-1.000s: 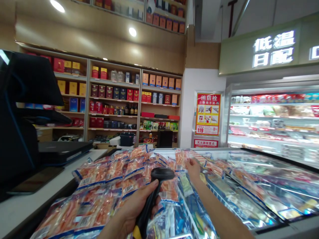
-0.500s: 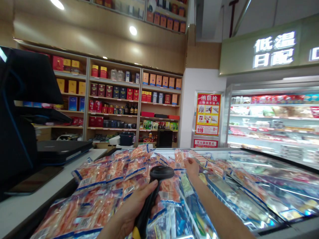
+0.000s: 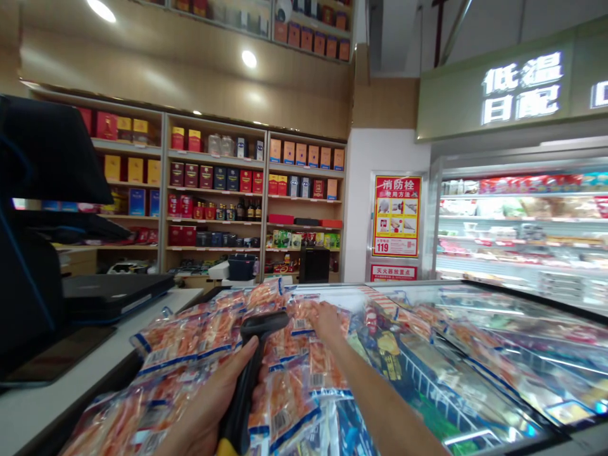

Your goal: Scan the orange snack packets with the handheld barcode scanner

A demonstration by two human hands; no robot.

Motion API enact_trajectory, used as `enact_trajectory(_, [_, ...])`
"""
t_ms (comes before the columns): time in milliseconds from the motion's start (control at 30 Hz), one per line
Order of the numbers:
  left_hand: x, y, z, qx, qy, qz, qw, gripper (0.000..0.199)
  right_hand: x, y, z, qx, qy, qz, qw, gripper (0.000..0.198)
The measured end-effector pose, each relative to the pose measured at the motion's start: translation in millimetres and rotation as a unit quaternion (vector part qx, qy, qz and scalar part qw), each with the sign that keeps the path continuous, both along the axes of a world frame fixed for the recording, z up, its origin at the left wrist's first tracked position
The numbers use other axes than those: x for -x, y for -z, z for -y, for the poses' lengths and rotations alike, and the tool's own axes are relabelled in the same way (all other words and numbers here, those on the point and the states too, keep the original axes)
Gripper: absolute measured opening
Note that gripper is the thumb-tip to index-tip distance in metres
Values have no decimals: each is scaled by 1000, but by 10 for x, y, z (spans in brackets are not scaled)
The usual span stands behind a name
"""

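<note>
My left hand (image 3: 223, 386) is wrapped round the handle of a black and yellow barcode scanner (image 3: 249, 367), its head tilted over the packs. Up ahead, my right hand (image 3: 327, 318) pinches a clear food pack (image 3: 303, 310) with orange-pink contents and a blue edge; its fingertips are partly hidden. Many similar packs (image 3: 175, 342) lie in overlapping rows on the glass-topped freezer around both hands. Just below the right wrist lies another such pack (image 3: 316, 364), with a barcode label showing. One more pack (image 3: 287, 405) rests to the right of the scanner handle.
On the left, a white counter (image 3: 156, 323) holds a dark monitor (image 3: 52, 149), a black flat box (image 3: 118, 291) and a phone-like slab (image 3: 61, 351). The freezer's glass top (image 3: 498, 342) stretches right. Shelves of boxes (image 3: 216, 177) and a lit chiller (image 3: 517, 234) stand behind.
My right hand has moved left with a food pack, laying it among the others. The scanner in my left hand has shifted left and its head has turned. The view has shifted slightly.
</note>
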State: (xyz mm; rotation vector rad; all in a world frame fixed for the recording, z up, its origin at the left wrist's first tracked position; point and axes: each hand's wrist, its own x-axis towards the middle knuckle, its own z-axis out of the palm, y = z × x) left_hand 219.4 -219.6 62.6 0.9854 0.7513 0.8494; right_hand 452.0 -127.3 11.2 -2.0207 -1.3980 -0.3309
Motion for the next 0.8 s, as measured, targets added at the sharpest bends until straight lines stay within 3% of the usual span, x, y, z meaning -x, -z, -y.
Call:
enact_trajectory(67, [-37,-2,8,11,3,7,1000,30,-5,43,17,20,8,18,1000,30])
enact_trajectory(200, [-220,44,9,11,34,3,999,29,-326,70,167,-24,43,9,999,35])
enact_trajectory(433, [-701,161,68,16,100,2,995,34,-1735,352,926,20,281,-12,960,40])
enact_trajectory(533, [-869,181,67,20,101,-18,995,36,-2211,519,1175,50,336,-3,941,47])
enact_trajectory(667, [-1021,200,23,30,90,-37,995,37,-2544,661,1209,85,327,39,940,50])
enact_trajectory(800, [-1083,210,-11,27,94,-45,994,34,-2622,702,1123,105,246,58,962,36])
